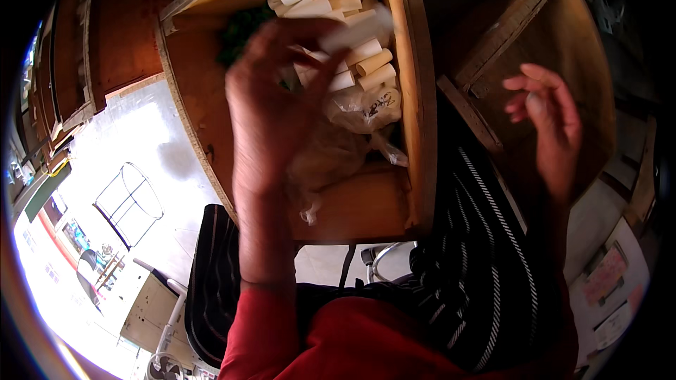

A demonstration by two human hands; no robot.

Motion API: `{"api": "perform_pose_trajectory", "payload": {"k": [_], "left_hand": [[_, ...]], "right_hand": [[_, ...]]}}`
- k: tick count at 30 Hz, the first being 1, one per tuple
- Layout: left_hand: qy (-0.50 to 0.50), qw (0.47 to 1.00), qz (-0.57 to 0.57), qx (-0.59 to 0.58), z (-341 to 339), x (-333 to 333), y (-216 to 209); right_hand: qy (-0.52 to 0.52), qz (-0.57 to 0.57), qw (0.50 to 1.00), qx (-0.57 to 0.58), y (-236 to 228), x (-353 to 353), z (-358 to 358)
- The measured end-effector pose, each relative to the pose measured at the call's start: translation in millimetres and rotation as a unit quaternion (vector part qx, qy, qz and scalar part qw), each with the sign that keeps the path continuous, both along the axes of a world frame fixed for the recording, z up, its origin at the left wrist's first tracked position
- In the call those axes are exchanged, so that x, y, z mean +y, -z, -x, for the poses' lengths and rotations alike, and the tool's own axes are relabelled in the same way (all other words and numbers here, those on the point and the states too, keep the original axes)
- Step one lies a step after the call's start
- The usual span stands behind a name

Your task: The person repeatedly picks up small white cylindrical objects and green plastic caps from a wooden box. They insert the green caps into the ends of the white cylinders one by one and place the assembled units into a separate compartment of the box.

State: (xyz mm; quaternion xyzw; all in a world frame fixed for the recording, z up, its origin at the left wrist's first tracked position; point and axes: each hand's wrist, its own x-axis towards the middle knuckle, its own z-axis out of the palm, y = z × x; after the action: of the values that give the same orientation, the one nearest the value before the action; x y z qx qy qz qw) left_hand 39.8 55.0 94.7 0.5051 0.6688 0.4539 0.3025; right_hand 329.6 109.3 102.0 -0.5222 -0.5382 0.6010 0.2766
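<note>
My left hand (271,91) is over a wooden drawer-like box (417,98), its thumb and fingers closed around a motion-blurred white tube (360,31). Under and beyond it lies a pile of short white and cream tubes (310,7), some with hollow ends showing. Clear plastic bags (362,109) lie on the near side of the pile, one with dark handwriting. My right hand (549,109) hangs above a second wooden box (574,49) at the right. Its fingers are loosely bent and apart, with nothing visible in them.
Something dark green (243,32) sits in the box's far left corner. A black wire frame (130,204) is on the bright floor at the left, near a pale cabinet (149,309). My legs in striped black cloth (479,260) lie below the boxes. Wooden furniture (127,28) stands at the upper left.
</note>
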Motion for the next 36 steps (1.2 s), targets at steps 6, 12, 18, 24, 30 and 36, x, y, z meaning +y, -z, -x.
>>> {"api": "perform_pose_trajectory", "payload": {"k": [6, 12, 18, 24, 30, 36], "left_hand": [[-0.011, 0.987, 0.002, 0.160, 57.6, 37.6, 41.3], [-0.010, 0.984, 0.062, 0.164, 60.0, 43.0, 67.5], [-0.012, 0.973, 0.033, 0.228, 61.8, 40.6, 69.6], [-0.026, 0.964, -0.011, 0.265, 61.1, 30.3, 63.9], [-0.060, 0.988, -0.026, 0.138, 25.0, -0.4, 33.7], [0.020, 1.000, 0.018, 0.017, -27.3, -16.9, 3.9]], "right_hand": [[-0.224, -0.043, 0.931, -0.287, 121.3, 3.6, -116.5], [-0.391, 0.061, 0.796, -0.458, 159.5, -24.6, -121.2], [-0.347, -0.002, 0.806, -0.479, 190.2, -41.1, -117.8], [-0.262, -0.006, 0.826, -0.498, 193.4, -41.2, -129.5], [-0.025, -0.001, 0.955, -0.296, 146.7, -3.4, -138.1], [0.050, 0.009, 0.997, -0.062, 15.7, 14.9, -48.6]]}}
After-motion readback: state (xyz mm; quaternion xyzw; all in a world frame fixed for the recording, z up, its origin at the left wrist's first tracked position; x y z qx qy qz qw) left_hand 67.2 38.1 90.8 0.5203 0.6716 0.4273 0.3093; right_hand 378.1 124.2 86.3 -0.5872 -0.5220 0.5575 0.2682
